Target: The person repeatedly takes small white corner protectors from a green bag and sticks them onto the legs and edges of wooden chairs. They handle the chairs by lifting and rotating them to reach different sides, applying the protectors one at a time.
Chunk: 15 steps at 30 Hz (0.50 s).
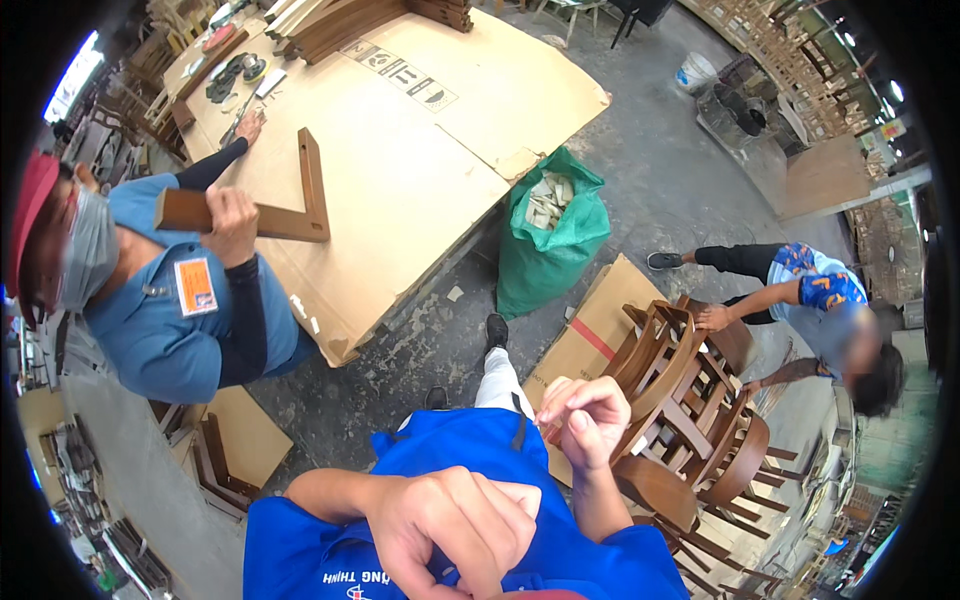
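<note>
My left hand (455,525) is close in front of my blue shirt (420,450), its fingers curled inward and the back of the hand toward view; whatever it might hold is hidden. To its right my right hand (587,420) is raised, fingers bent and thumb apart, with nothing visible in them. A dark strap (520,430) on my clothing lies just left of its fingertips. Beyond that hand are stacked brown wooden chairs (685,400). Neither hand touches the chairs or the table.
At left a co-worker (190,290) holds an L-shaped wooden piece (318,185) over a cardboard-covered table (430,150). A green sack (555,240) of wood offcuts stands by its edge. Another person (820,290) at right grips the chairs. Flat cardboard (570,345) lies under them.
</note>
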Motion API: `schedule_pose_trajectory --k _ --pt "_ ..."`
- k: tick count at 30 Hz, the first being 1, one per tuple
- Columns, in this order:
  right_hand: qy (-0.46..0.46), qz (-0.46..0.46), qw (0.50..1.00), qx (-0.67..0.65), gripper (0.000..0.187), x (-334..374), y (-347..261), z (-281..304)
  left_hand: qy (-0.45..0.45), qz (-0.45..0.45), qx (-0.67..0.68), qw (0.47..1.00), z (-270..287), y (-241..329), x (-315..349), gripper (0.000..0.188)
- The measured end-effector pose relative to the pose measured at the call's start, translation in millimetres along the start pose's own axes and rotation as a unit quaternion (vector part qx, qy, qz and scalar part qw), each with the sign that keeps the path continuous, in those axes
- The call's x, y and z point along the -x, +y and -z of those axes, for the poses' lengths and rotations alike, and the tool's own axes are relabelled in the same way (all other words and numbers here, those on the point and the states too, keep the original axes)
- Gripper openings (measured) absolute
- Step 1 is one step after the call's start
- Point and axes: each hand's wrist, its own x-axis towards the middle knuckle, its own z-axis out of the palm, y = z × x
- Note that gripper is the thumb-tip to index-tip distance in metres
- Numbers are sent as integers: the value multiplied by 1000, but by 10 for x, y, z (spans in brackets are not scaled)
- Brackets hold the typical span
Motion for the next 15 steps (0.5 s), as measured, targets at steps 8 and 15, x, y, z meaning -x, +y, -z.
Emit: schedule_pose_trajectory --k 8,15 --pt "37 -140 985 96 13 -1329 333 1159 215 120 -49 968 1011 -483 -754 13" --pt "27 -170 963 209 14 -2202 512 2120 361 77 47 928 1622 -943 -841 11"
